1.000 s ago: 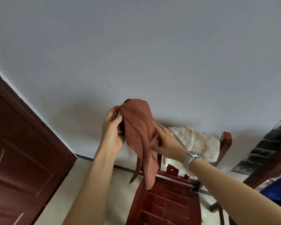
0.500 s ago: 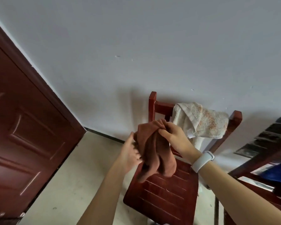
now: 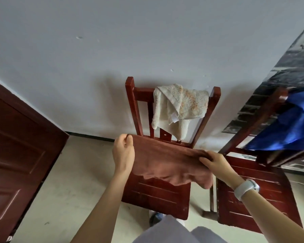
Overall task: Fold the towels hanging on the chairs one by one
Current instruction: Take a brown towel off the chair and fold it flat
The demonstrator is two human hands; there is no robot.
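A rust-brown terry cloth towel (image 3: 168, 162) is stretched out flat in the air, held by its two upper corners above the seat of a dark red wooden chair (image 3: 158, 195). The left hand (image 3: 124, 155) pinches the towel's far left corner between thumb and curled fingers. The right hand (image 3: 216, 163) grips the opposite corner, fingers curled over the top edge. The lower edge of the towel hangs loose and wavy, just above the seat.

Over the backrest of the same chair hangs a cream towel with faded orange speckles (image 3: 180, 106), bunched and uneven. To the right stands a second dark red wooden chair (image 3: 253, 195), with a bright blue cloth (image 3: 288, 130) draped over its back. A dark brown wooden door (image 3: 16, 155) is at the left, and a pale grey wall (image 3: 147, 41) lies behind.

Likely risks: the hold at each corner takes in little cloth, so a sharp shake could pull a corner free and drop the towel to the floor. The sagging lower edge could catch on the seat and spoil an even fold
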